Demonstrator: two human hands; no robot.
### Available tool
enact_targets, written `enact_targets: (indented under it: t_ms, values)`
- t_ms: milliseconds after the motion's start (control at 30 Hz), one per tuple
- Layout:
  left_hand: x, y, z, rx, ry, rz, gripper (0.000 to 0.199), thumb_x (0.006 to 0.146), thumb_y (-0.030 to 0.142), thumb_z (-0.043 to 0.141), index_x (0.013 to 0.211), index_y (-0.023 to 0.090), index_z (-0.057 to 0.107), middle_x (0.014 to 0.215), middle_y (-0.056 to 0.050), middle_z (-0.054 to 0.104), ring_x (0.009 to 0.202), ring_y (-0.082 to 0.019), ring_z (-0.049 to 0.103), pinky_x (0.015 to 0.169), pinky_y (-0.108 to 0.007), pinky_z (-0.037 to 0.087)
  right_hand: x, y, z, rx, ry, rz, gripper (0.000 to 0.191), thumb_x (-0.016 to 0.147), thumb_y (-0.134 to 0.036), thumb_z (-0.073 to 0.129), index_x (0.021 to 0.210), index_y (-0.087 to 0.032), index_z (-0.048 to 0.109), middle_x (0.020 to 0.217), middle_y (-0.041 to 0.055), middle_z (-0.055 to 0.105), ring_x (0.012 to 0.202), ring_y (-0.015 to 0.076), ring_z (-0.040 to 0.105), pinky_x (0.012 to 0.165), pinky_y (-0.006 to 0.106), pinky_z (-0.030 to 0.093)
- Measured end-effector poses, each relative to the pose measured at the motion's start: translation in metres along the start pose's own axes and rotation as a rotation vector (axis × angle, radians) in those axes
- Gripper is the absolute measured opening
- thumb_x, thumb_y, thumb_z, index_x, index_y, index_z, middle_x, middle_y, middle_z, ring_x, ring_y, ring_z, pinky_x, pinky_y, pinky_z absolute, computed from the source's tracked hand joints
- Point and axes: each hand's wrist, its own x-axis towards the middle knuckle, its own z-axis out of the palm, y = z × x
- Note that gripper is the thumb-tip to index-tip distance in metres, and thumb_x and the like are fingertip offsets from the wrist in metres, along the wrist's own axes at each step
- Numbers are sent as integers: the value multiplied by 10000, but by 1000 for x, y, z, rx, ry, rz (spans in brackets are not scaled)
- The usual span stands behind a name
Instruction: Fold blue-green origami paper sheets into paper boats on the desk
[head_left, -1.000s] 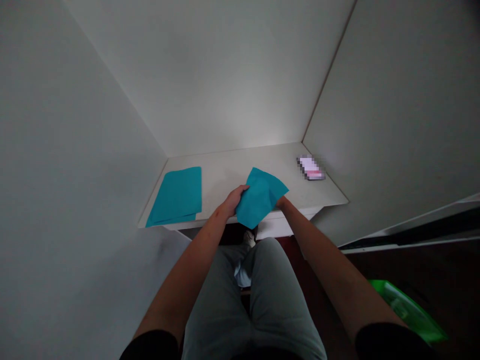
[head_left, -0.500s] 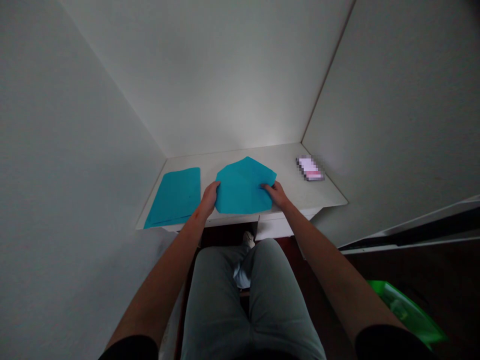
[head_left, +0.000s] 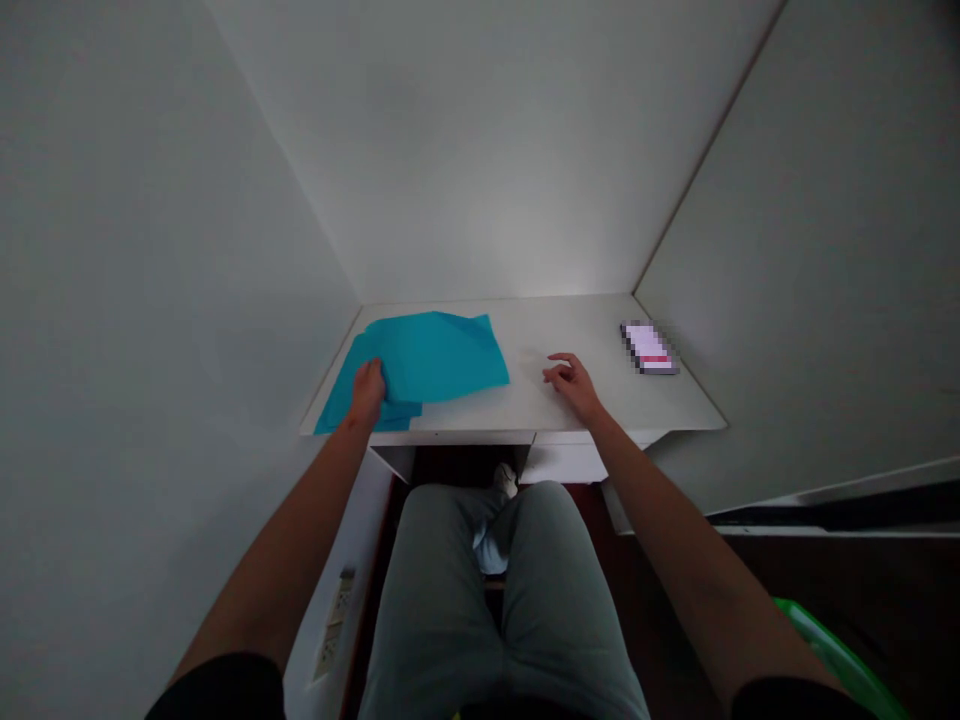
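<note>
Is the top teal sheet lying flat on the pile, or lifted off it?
Lying flat: the top teal sheet rests on the lower teal sheets with no raised edge showing, and the left hand sits on its near side.

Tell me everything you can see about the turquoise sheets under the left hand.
The turquoise sheets are thin and matte, though it is hard to tell whether they are paper or cloth. At least two layers overlap: the top one lies skewed and slightly rumpled, with a lower layer showing at its left and near edges. They lie at the left end of the white desk, reaching its front edge. The left hand rests on them near that edge, covering part of the stack.
</note>
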Motion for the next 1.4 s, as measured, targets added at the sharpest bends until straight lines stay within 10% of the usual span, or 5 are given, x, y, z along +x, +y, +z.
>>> enact_targets:
  t_ms: [267,567,700,900,1400]
  values:
    - [-33,-16,-34,-279,127,-292,112,1024,165,493,990,181,598,820,-24,717,537,-109,562,684,-287,579,0,2,-1,-43,61,-4,472,791,-593,786,1089,-263,630,667,-42,601,651,182,570,604,310,453]
    - [-61,-30,-90,161,-356,-322,249,976,340,673,792,174,686,730,-92,762,461,-135,497,512,-269,434,0,2,-1,-94,57,18,435,793,-547,776,1079,-251,633,685,-26,614,642,181,560,591,310,442]
    - [-73,-21,-100,431,-627,-167,265,870,389,805,677,232,714,675,-68,727,679,-236,652,602,-287,475,-1,2,1,-133,46,26,439,813,-571,751,1087,-246,642,710,-12,641,621,177,556,591,319,438]
    - [-36,-17,-70,610,-311,407,622,727,470,922,1253,191,740,1560,-199,611,1566,-429,418,1286,-458,326,-3,-1,5,-197,19,-35,442,809,-600,742,1058,-246,654,680,-25,611,680,209,616,674,356,484]
    - [-17,-63,-66,775,-383,415,538,1002,489,623,1479,245,663,1668,-144,530,1626,-366,369,1352,-575,162,-4,-4,6,-251,38,-20,430,835,-624,713,1010,-233,678,710,9,642,676,209,597,668,353,467]
